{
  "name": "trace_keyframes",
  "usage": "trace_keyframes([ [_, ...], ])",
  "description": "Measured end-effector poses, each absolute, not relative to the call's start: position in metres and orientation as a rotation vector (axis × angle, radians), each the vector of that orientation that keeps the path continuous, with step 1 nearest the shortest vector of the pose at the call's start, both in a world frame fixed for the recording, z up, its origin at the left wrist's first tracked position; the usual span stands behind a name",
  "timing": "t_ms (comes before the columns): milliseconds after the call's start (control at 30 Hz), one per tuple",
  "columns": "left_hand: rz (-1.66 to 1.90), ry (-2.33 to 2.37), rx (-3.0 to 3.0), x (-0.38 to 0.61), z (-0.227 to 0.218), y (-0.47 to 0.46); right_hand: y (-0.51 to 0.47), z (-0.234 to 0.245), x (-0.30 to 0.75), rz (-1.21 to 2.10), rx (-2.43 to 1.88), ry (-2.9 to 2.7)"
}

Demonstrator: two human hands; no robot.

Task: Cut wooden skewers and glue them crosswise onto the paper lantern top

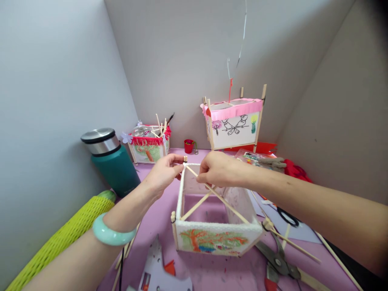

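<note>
A white, open-topped paper lantern (218,238) stands in the middle, with a tree drawn in orange and green on its near side. Two thin wooden sticks (230,207) cross over its top. My left hand (165,171) pinches the lantern's far left corner, at the short wooden post. Just right of it, my right hand (216,167) is closed with its fingertips at the crossing stick, near that stick's far left end. Whether those fingers also hold something small is hidden.
In front lies a white glue gun (159,270); pliers or shears (279,262) lie at right near scissors (287,217). A teal bottle (117,167) stands left beside a green netted roll (69,238). Behind are a pink-fringed lantern (236,125), a red-fringed box (148,149) and a small red bucket (188,146).
</note>
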State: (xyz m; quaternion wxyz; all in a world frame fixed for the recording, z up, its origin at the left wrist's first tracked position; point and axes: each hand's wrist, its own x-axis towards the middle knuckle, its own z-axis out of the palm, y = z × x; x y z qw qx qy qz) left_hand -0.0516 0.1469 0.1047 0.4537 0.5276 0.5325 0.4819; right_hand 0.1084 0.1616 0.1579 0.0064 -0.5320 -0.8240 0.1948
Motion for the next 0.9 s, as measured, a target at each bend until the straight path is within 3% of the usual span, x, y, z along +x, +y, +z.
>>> trace_keyframes([
  [900,1.185,1.356,1.341,-0.0515,0.1068,0.1463,0.1598,0.152,0.1055,0.747,-1.691,-2.434],
])
